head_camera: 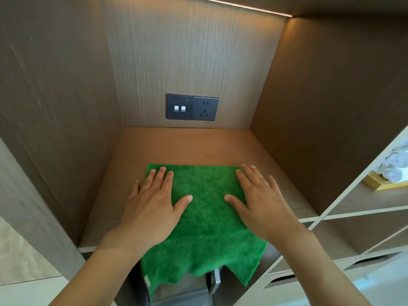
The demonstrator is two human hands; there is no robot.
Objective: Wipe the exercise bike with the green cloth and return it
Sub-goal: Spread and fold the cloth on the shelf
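The green cloth (204, 217) lies spread flat on the wooden shelf (187, 146) of an open cabinet niche, its ragged near edge hanging over the shelf's front. My left hand (152, 202) rests palm down on the cloth's left side, fingers spread. My right hand (258, 199) lies flat on the cloth's right side, fingers apart too. Neither hand grips the cloth. No exercise bike is in view.
A dark wall plate with switches and a power socket (192, 107) sits on the niche's back panel. Wooden side walls close in left and right. To the right are open shelves with white rolled towels (395, 164) on a gold tray. A metal handle (216, 281) shows below the cloth.
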